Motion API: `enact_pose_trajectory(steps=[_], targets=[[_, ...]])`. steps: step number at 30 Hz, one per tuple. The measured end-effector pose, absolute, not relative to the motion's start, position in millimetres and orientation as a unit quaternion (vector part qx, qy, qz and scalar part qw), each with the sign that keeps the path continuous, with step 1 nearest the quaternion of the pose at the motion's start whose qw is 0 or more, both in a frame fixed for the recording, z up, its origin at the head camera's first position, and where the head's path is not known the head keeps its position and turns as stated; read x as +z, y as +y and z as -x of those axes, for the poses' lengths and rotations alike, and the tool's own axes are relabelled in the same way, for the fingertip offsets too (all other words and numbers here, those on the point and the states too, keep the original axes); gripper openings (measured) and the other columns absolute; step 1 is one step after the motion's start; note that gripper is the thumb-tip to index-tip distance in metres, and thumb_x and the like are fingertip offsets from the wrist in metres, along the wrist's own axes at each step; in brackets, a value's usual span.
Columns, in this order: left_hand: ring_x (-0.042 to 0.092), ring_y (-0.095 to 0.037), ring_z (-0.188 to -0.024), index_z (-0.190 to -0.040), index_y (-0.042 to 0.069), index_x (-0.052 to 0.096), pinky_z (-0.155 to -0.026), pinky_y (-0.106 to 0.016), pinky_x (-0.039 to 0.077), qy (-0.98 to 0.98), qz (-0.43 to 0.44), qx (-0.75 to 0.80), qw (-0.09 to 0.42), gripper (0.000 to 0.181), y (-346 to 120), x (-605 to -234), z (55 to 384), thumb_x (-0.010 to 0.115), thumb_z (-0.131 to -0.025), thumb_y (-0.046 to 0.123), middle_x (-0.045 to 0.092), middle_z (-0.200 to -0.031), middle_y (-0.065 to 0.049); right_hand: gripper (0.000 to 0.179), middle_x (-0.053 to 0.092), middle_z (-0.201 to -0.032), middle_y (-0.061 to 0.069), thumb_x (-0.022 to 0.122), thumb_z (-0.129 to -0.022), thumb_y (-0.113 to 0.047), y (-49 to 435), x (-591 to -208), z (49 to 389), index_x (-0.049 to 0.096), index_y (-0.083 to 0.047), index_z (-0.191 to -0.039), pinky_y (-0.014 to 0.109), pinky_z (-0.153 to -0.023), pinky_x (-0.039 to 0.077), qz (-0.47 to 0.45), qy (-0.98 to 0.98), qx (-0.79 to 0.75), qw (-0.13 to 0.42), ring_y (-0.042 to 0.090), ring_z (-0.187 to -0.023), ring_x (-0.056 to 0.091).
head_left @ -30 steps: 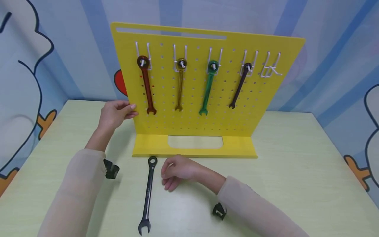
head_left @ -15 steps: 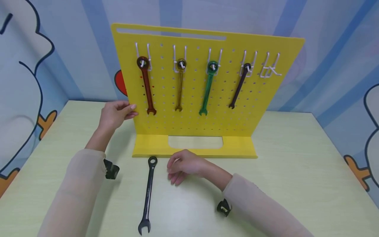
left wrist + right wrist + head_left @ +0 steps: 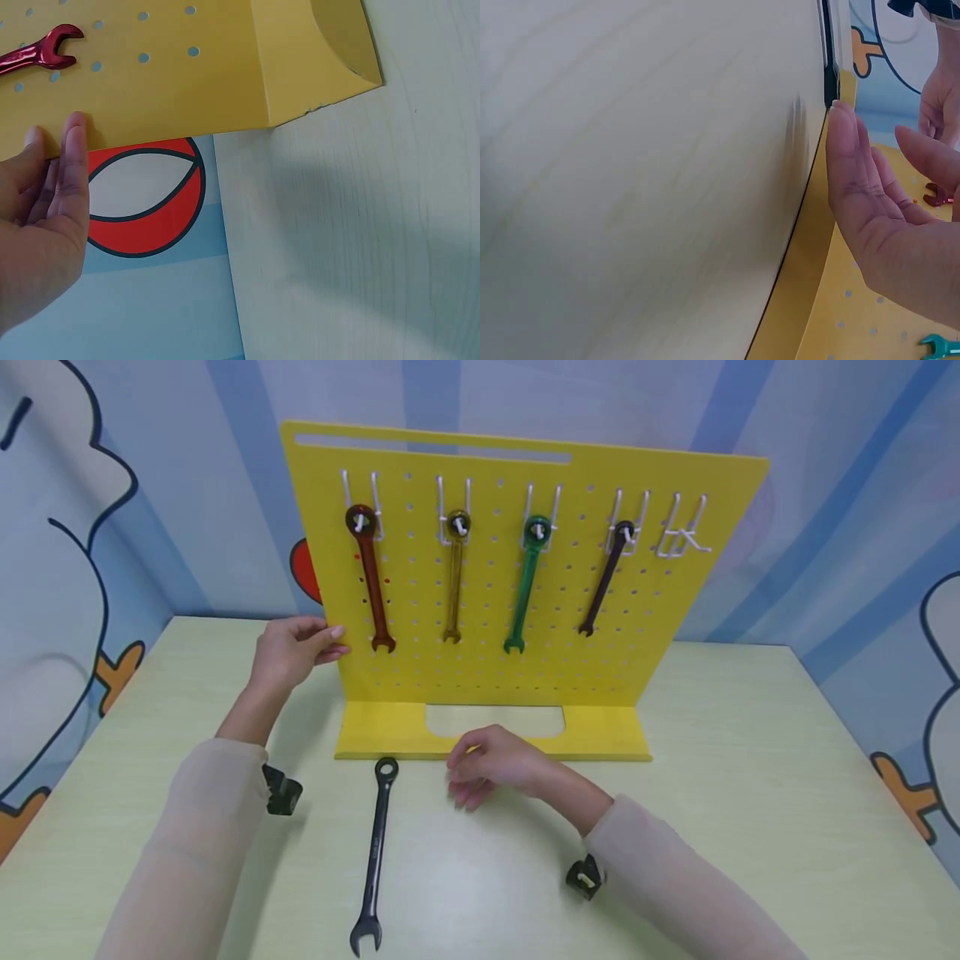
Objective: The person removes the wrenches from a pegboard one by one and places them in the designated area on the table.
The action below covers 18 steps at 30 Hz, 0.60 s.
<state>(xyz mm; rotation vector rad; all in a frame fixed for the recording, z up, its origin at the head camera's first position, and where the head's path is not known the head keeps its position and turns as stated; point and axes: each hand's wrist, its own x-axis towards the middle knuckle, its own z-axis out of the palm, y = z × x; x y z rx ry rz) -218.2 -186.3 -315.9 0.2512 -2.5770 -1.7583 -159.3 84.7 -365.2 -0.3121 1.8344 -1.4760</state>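
Observation:
My left hand pinches the left edge of an upright yellow pegboard; the left wrist view shows its fingertips over that edge. My right hand is loosely bent and holds nothing, just in front of the board's base. To its left a dark combination wrench lies on the table, ring end toward the board and open jaw toward me. Hanging by their ring ends from white hooks are a red wrench, a gold wrench, a green wrench and a dark purple wrench.
At the board's upper right, a white hook bears no wrench. The board's base has a cut-out in its middle and stands on a pale table. Behind is a blue striped cartoon backdrop.
My right hand has drifted right and toward the board, away from the wrench on the table. My left hand stays at the board's edge, and the wrenches keep their places.

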Motion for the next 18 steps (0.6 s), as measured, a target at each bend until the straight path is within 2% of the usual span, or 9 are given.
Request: enact_pose_trajectory(steps=[8, 18], targets=[[0.064, -0.003, -0.073, -0.116, -0.003, 0.056, -0.071, -0.017, 0.053, -0.820, -0.084, -0.566, 0.000, 0.039, -186.6, -315.0, 217.9, 0.056, -0.090, 0.026, 0.061, -0.104, -0.015, 0.019, 0.062, -0.092, 0.026, 0.057, -0.087, 0.000, 101.8, -359.9, 166.2, 0.053, 0.012, -0.102, 0.044, -0.070, 0.055, 0.132, 0.723, -0.574, 0.360, 0.035, -0.080, 0.064], [0.063, -0.001, -0.072, -0.117, -0.006, 0.055, -0.070, -0.016, 0.052, -0.819, -0.069, -0.570, 0.002, 0.042, -187.3, -316.4, 217.3, 0.056, -0.089, 0.026, 0.061, -0.102, -0.014, 0.025, 0.063, -0.092, 0.022, 0.056, -0.087, 0.002, 117.8, -350.2, 173.0, 0.049, 0.013, -0.109, 0.046, -0.073, 0.054, 0.117, 0.743, -0.568, 0.333, 0.038, -0.083, 0.062]])
